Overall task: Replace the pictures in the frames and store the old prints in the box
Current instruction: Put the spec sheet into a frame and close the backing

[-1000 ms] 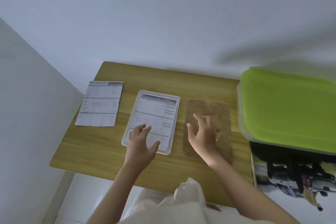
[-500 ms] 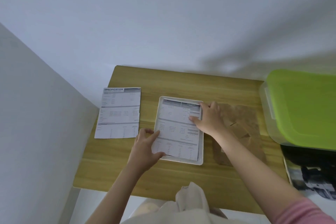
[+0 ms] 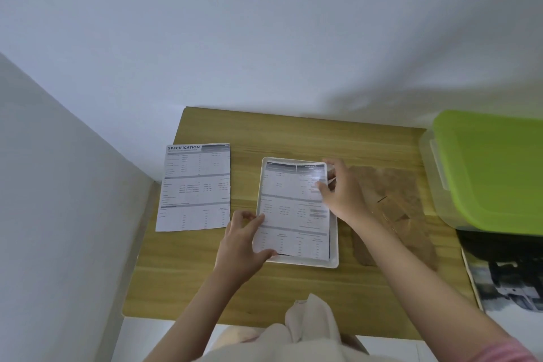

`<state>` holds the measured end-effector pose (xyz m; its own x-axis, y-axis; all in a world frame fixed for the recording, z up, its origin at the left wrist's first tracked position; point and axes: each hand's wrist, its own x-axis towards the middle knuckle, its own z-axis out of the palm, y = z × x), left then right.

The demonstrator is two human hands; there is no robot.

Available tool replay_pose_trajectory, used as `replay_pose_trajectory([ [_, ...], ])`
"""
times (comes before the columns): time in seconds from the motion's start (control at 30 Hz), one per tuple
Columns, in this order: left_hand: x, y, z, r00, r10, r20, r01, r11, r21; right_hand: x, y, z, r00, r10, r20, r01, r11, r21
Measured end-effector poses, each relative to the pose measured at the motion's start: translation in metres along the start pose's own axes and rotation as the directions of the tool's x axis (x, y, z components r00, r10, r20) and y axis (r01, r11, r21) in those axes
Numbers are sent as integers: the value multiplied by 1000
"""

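At table centre, left hand (image 3: 239, 247) pinches the near-left edge of a white printed sheet with grey table rows (image 3: 293, 211), thumb on top, other fingers curled beneath that edge. Right hand (image 3: 342, 192) grips the same sheet at its far-right corner, fingers curled around the edge, thumb on the printed face. Sheet lies over a white rectangular picture frame (image 3: 333, 263), face-down or face-up cannot tell; its left edge is lifted slightly off the frame, and the frame's white border shows along the far, right and near sides. Just right of the frame, partly under the right forearm, a brown fibreboard backing panel (image 3: 396, 209) lies flat on the light wooden table (image 3: 293, 294). Left of the frame, apart from it, a second white printed sheet headed SPECIFICATION (image 3: 195, 188) lies flat. At far right, a clear plastic storage box with lime-green lid (image 3: 487, 170), lid on, sits at the table's right edge. Near right, below the box, a black-and-white printed picture (image 3: 505, 282), partly cut off by the view. White fabric (image 3: 305, 329) at near edge.
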<state>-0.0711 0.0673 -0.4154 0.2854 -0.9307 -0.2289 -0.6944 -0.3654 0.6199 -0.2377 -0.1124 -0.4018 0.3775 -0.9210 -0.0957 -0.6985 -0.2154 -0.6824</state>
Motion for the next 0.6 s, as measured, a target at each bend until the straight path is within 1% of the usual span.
replay_pose_trajectory([
  [0.07, 0, 0, -1, 1000, -5, 1, 5, 1000, -10, -1, -1, -1, 999, -1, -34, 4, 995, 96],
  [0.17, -1, 2, -2, 1000, 7, -3, -7, 1000, -28, 1, -1, -4, 995, 58, -80, -33, 957, 287],
  [0.3, -6, 11, -10, 998, 16, -64, -25, 990, -142, 1, -3, -16, 993, 99, -69, -58, 890, 452],
  [0.43, -13, 33, -9, 989, 33, -141, -72, 958, -279, -10, 5, -34, 991, 93, -93, -37, 874, 485],
  [0.6, -32, 76, 11, 987, 64, -150, -115, 924, -364, -34, 43, -61, 987, 101, -126, -25, 867, 498],
])
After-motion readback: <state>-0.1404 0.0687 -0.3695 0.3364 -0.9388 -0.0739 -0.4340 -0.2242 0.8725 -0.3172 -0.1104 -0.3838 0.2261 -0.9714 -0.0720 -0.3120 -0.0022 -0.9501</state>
